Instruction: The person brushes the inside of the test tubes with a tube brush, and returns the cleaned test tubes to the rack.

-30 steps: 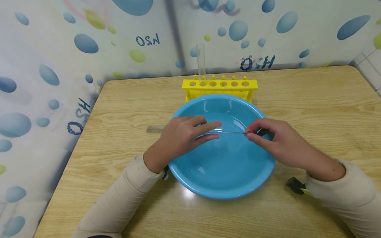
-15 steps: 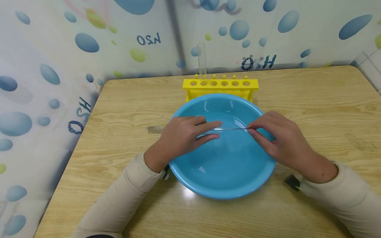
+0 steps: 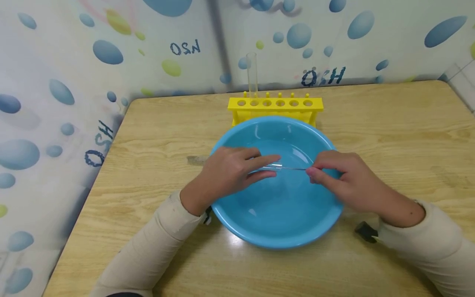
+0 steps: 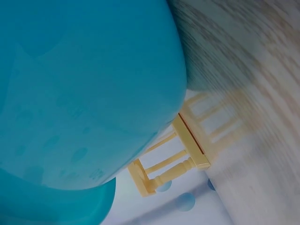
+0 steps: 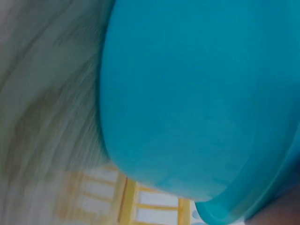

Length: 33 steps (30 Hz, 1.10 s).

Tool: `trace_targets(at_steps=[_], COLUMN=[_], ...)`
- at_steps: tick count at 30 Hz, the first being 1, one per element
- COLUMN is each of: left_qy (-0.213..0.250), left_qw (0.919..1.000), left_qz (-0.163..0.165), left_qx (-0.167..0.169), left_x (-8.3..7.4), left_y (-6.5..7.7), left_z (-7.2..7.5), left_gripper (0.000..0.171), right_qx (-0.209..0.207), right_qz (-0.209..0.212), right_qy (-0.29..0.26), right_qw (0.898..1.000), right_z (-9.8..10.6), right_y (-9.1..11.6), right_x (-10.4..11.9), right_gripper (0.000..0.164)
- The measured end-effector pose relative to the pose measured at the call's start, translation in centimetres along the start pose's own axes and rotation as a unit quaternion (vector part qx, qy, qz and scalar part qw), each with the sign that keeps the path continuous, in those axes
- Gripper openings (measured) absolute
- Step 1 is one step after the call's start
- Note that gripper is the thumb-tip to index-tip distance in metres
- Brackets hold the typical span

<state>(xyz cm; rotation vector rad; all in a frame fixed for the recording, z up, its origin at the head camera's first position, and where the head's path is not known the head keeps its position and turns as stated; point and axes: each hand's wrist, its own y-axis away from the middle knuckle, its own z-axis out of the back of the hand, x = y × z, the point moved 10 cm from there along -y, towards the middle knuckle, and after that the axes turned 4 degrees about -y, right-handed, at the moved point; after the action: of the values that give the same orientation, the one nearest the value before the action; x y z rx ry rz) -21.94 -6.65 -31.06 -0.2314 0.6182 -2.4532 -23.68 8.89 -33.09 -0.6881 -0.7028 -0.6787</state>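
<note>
Over the basin, my left hand point(image 3: 230, 169) grips a clear glass test tube point(image 3: 275, 166) lying level, its mouth toward the right. A thin twisted wire, the handle of a test tube brush point(image 3: 295, 168), comes out of that mouth. The greyish bristles show at the far left, past my left hand. My right hand point(image 3: 345, 175) pinches the wire's end between thumb and forefinger above the basin's right side. Below both hands stands the light blue basin point(image 3: 282, 214). Its outer wall fills much of both wrist views, where neither the tube nor the brush shows.
A yellow test tube rack point(image 3: 275, 105) stands just behind the basin, with one clear test tube point(image 3: 252, 76) upright in it. The wooden table point(image 3: 400, 136) meets a patterned wall point(image 3: 156, 24) at its back edge.
My right hand rose slightly, then came back down with its fingers changing position on the wire. My left hand and the test tube have barely moved.
</note>
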Motion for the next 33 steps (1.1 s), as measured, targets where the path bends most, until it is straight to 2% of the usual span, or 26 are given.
trace_targets(at_steps=[5, 9, 16, 33], left_qy=[0.002, 0.008, 0.014, -0.001], left_qw=[1.0, 0.9999, 0.9996, 0.9992], left_qz=[-0.001, -0.003, 0.006, 0.023], left_qx=[-0.009, -0.012, -0.022, -0.033], left_x=[-0.2, -0.2, 0.1, 0.7], left_y=[-0.2, -0.3, -0.3, 0.1], left_z=[0.1, 0.1, 0.4, 0.8], left_gripper=[0.043, 0.042, 0.041, 0.04], right_qx=[0.025, 0.029, 0.028, 0.022], right_qz=[-0.092, -0.13, -0.136, -0.13], right_qy=[-0.069, -0.086, -0.114, -0.126], right_qw=[0.993, 0.987, 0.984, 0.983], right_z=[0.1, 0.4, 0.8, 1.8], right_y=[0.2, 0.4, 0.3, 0.5], right_x=[-1.6, -2.4, -2.7, -3.5], right_gripper=[0.02, 0.024, 0.025, 0.027])
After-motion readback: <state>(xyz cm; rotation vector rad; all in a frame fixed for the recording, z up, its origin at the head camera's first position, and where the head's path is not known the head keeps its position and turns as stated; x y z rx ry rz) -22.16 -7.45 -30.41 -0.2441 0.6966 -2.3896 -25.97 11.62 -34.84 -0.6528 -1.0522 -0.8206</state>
